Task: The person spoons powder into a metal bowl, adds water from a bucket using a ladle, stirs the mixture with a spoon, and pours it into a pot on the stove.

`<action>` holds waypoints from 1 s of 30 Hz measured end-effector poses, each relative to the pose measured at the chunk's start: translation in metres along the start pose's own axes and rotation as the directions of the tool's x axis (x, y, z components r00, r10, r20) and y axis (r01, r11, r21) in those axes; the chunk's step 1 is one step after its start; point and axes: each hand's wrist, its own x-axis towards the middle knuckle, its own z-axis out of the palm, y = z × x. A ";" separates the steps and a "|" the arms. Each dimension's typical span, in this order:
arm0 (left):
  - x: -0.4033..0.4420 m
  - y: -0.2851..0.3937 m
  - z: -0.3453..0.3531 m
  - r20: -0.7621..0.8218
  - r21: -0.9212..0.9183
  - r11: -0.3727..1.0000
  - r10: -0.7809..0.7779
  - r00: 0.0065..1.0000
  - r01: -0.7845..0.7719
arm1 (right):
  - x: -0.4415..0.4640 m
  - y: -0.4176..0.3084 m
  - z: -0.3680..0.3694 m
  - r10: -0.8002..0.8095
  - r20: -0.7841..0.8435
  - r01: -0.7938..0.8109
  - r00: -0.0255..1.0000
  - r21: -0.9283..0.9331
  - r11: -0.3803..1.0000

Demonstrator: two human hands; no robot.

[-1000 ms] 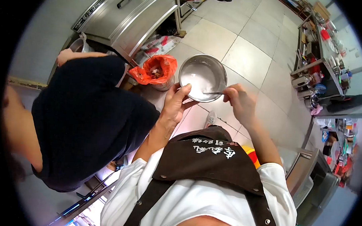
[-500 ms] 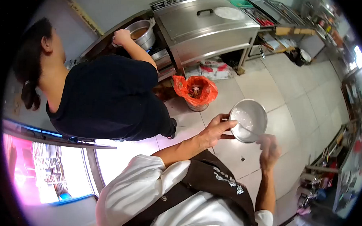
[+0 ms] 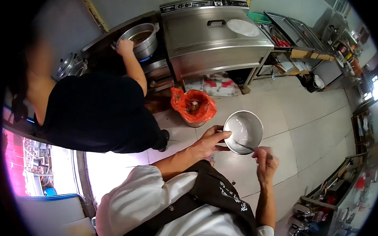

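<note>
A round metal bowl [image 3: 243, 127] with white liquid inside is held out in front of my body. My left hand [image 3: 215, 139] grips its left rim, thumb at the inner edge and fingers beneath. In my right hand [image 3: 266, 159] is the handle of a metal spoon [image 3: 243, 145], whose far end dips into the white liquid. The spoon crosses the bowl's lower right rim.
A co-worker in dark clothes [image 3: 95, 110] stands at left, one hand at a large pot [image 3: 141, 39] on a stove. A lidded steel fryer [image 3: 212, 35] is ahead. A bin with a red bag [image 3: 192, 106] stands on the tiled floor [image 3: 276, 108]. Cluttered shelves [image 3: 332, 198] are at right.
The view has swung left, bringing the stove, pot and full fryer into sight. Both my hands still hold the bowl and spoon, and the spoon's angle in the bowl has changed.
</note>
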 end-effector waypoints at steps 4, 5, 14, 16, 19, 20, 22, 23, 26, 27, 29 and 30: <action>0.024 0.017 0.011 0.010 -0.003 0.997 0.078 0.997 -0.078 | 0.052 0.005 0.011 -0.160 0.024 0.161 0.987 -0.054 0.985; 0.028 0.023 0.014 -0.002 -0.013 0.996 0.094 0.996 -0.094 | 0.069 0.007 0.011 -0.216 0.018 0.216 0.976 -0.103 0.971; 0.088 0.060 0.009 -0.085 -0.069 0.977 0.194 0.977 -0.200 | 0.157 0.043 0.002 -0.160 0.130 0.162 0.979 -0.006 0.987; 0.091 0.066 0.011 -0.144 -0.077 0.971 0.212 0.967 -0.225 | 0.169 0.042 0.014 -0.128 0.220 0.122 0.967 0.043 0.992; 0.099 0.072 0.011 -0.183 -0.089 0.964 0.230 0.956 -0.249 | 0.202 0.046 0.037 -0.347 0.221 0.344 0.911 0.056 0.937; 0.101 0.074 0.010 -0.239 -0.069 0.958 0.257 0.936 -0.280 | 0.215 0.049 0.043 -0.435 0.212 0.435 0.875 0.049 0.899; 0.106 0.074 0.013 -0.338 -0.046 0.951 0.273 0.901 -0.306 | 0.241 0.058 0.045 -0.448 0.234 0.461 0.863 0.001 0.887; 0.113 0.074 0.010 -0.349 -0.054 0.941 0.294 0.890 -0.333 | 0.255 0.061 0.043 -0.444 0.239 0.457 0.864 0.000 0.889; 0.117 0.090 0.024 -0.329 -0.037 0.924 0.348 0.878 -0.380 | 0.280 0.066 0.026 -0.375 0.308 0.394 0.874 -0.001 0.919; 0.123 0.091 0.024 -0.343 -0.016 0.924 0.353 0.870 -0.382 | 0.288 0.067 0.021 -0.356 0.326 0.373 0.876 0.011 0.928; 0.132 0.093 0.033 -0.415 -0.047 0.904 0.368 0.832 -0.424 | 0.297 0.071 0.013 -0.349 0.383 0.330 0.855 0.118 0.937; 0.137 0.092 0.036 -0.457 -0.061 0.890 0.378 0.806 -0.452 | 0.301 0.074 0.011 -0.354 0.417 0.308 0.837 0.175 0.935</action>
